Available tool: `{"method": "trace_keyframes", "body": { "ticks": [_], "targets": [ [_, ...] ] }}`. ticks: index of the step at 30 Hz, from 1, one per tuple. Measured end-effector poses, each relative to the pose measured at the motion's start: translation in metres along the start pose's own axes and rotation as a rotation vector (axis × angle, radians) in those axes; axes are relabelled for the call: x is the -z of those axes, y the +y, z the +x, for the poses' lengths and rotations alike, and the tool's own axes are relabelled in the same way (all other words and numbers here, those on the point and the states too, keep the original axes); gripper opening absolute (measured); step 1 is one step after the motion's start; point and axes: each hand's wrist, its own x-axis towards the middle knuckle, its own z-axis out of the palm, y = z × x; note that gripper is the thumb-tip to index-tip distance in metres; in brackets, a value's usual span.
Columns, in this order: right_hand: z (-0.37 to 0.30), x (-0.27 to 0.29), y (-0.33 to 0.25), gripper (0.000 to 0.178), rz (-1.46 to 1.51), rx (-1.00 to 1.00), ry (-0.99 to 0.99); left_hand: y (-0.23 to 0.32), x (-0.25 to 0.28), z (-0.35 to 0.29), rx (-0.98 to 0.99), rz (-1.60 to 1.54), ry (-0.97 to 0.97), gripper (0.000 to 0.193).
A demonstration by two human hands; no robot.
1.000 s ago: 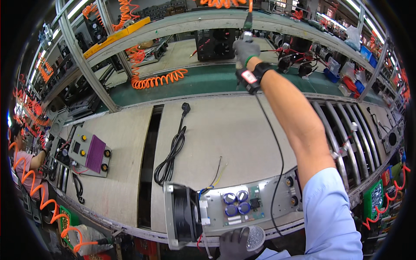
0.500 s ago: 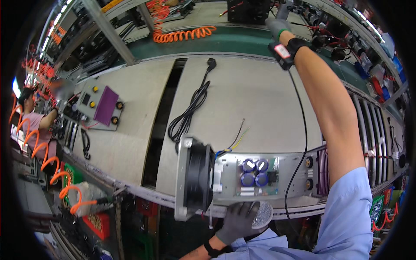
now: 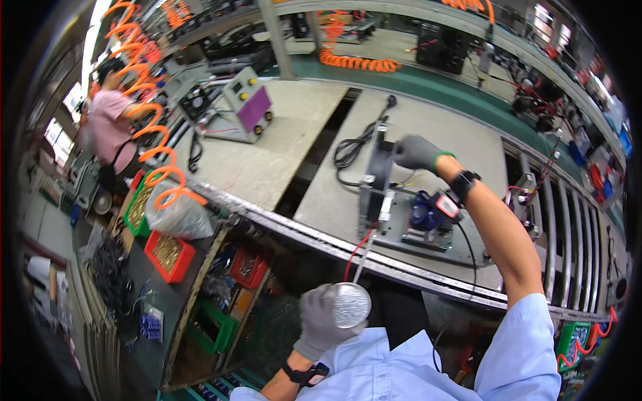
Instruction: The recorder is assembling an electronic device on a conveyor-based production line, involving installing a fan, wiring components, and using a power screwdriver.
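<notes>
My left hand (image 3: 319, 322), in a grey glove, is closed round a round tub (image 3: 352, 305) of small silvery pieces, held low in front of my body. My right hand (image 3: 418, 154), gloved too, has its fingers curled against the black fan (image 3: 381, 164) of an upright end panel. This panel belongs to a part-built electrical unit lying along the near edge of the bench. Beside the fan is a circuit board with blue capacitors (image 3: 422, 212). A red wire (image 3: 352, 260) hangs from the panel's near end. The fingertips are partly hidden.
A coiled black power cord (image 3: 349, 152) lies behind the unit. Farther left stands another unit with a purple panel (image 3: 255, 115). Red (image 3: 170, 256) and green bins of small brass-coloured parts sit at lower left. An orange coiled hose (image 3: 160, 144) hangs near a co-worker (image 3: 110, 120).
My right hand has come back from the far shelf to the fan. My left hand has drawn the tub down and away from the unit. The view has swung left.
</notes>
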Motion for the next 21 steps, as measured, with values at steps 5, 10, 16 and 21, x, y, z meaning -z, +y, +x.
{"method": "trace_keyframes", "body": {
  "ticks": [5,10,16,21],
  "targets": [
    [-0.005,-0.061,0.043,0.033,0.003,0.196,-0.248,-0.063,0.093,-0.079,0.347,0.431,0.174,0.088],
    [0.008,-0.062,0.056,0.034,-0.026,0.39,-0.086,-0.109,0.182,-0.158,0.718,0.776,0.331,0.088],
    [0.0,-0.044,0.037,0.027,-0.262,0.259,-0.198,-0.191,0.249,-0.197,0.934,0.948,0.384,0.094],
    [0.002,-0.038,0.043,0.022,-0.468,0.255,-0.367,-0.268,0.254,-0.175,0.927,0.852,0.307,0.096]
  ]
}}
